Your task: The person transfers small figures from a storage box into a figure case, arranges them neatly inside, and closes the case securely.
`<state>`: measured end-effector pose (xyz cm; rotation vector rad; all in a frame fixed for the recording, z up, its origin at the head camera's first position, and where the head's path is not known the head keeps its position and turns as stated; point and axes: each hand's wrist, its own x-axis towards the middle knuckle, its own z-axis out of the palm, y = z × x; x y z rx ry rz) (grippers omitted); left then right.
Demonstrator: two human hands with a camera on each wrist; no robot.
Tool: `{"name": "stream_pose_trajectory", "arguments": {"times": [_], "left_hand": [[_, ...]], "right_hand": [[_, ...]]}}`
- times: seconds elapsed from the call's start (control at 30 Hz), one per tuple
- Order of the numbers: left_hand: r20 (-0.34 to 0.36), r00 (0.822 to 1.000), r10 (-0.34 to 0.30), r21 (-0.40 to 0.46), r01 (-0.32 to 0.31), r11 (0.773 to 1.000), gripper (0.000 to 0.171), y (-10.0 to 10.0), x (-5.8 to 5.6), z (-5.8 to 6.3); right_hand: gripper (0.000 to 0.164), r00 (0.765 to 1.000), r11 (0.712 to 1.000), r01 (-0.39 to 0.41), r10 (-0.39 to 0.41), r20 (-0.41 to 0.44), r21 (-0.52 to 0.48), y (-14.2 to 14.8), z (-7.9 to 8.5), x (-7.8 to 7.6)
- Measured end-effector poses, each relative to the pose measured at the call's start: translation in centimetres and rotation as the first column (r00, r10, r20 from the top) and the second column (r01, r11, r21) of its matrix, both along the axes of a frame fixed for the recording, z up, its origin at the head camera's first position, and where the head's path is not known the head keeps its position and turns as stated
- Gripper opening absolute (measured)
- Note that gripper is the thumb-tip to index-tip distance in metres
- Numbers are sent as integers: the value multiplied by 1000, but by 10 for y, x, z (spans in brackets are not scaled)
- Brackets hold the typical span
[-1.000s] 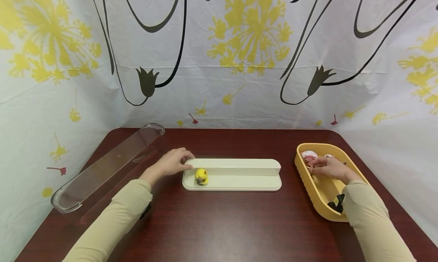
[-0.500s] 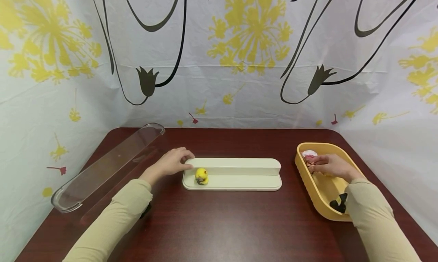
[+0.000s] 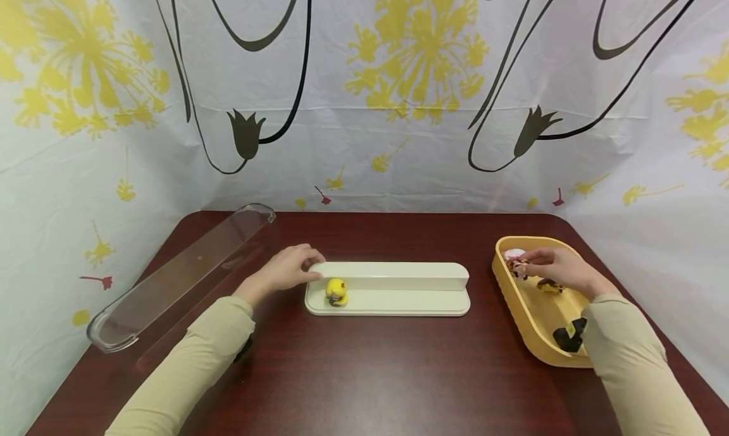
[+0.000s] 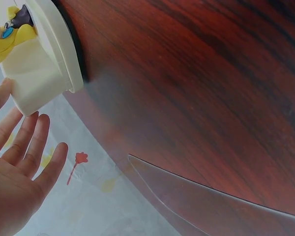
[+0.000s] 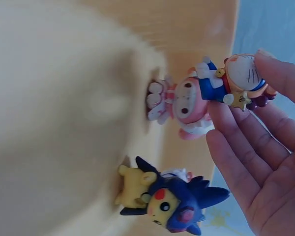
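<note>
My left hand (image 3: 287, 270) pinches the left end of the cream two-step stand (image 3: 398, 303), thumb in front of the raised step and fingers behind. On the stand's lower step sits a small yellow figurine (image 3: 336, 292). Over the yellow tray (image 3: 521, 316), my right hand (image 3: 560, 268) pinches a blue-and-white figurine (image 5: 243, 78) with a whiskered face and a gold star, lying sideways in the right wrist view. Close by it in the tray is a pink rabbit-eared figurine (image 5: 189, 101). A yellow figurine with a navy hood (image 5: 167, 201) stands near that one.
A long clear plastic cover (image 3: 188, 274) lies slanted at the left of the dark red table (image 3: 364, 373). A black-and-yellow figurine (image 3: 569, 335) lies at the tray's near end. A patterned cloth (image 3: 398, 157) hangs behind and on both sides.
My right hand has shifted slightly right and up, with the figurine between its fingers. A brown-and-yellow figurine in the tray now shows beneath it. The left hand stays on the stand.
</note>
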<state>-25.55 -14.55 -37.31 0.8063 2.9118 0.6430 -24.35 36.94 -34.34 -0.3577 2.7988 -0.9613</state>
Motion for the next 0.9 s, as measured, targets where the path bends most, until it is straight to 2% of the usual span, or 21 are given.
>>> {"name": "stream_pose_trajectory", "arguments": {"times": [0.2,0.4,0.6,0.9], "left_hand": [[-7,1000,-3,2,3,1000,30,0,0,0],[-5,1000,-2,4,2,1000,30,1,1,1],[-3,1000,-3,4,3,1000,30,1,1,2],[-7,1000,-7,1,7,1000,30,1,0,1]], "right_hand": [[40,999,999,-11,13,-48,45,-3,9,2],[41,996,999,0,4,-86,46,-10,18,4],[36,988,997,-31,42,-152,72,-22,29,5],[33,982,996,-68,76,-171,53,-42,45,10]]}}
